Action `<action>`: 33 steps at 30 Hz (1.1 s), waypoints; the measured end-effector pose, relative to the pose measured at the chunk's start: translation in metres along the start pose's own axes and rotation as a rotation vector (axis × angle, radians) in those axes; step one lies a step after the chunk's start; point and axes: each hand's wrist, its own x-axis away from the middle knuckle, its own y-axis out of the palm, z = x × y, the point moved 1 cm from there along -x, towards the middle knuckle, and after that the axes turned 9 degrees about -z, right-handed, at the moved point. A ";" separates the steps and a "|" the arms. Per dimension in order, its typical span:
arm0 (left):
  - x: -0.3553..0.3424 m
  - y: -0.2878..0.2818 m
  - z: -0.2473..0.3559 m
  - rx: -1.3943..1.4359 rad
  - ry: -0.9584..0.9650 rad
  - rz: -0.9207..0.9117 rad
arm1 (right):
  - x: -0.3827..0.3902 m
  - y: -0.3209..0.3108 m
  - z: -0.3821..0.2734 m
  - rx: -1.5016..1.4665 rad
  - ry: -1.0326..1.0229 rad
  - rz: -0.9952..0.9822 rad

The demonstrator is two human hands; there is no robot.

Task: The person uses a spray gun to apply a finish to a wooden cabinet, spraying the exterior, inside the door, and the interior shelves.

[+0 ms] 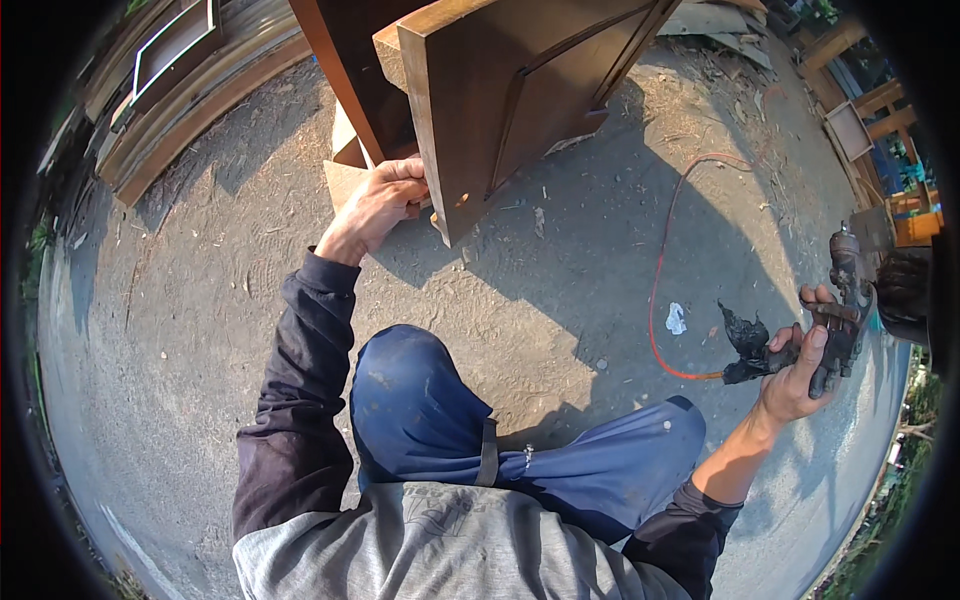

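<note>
In front of me stands a brown wooden cabinet [360, 70] with a panelled door [470, 120] swung open. My left hand [378, 205] reaches to the door's lower near corner, its fingers closed round the edge; the fingertips are partly hidden behind the wood. Out to my right, my right hand [795, 370] is wrapped round the handle of a dark, stained spray gun [845, 290], held away from the door. An orange air hose [657, 290] runs to the gun's handle, where torn black plastic [745, 335] hangs.
Stacked boards [215, 90] lie at the far left, with a white-edged frame [175, 50] on top. Wooden frames [850, 130] stand at the far right. A crumpled white scrap [676, 319] lies on the dusty ground beside the hose. My bent knees [410, 400] are close below.
</note>
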 end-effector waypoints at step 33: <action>-0.079 0.316 -0.015 -0.785 -0.014 -0.671 | 0.117 -0.184 0.000 -0.206 -0.025 -0.093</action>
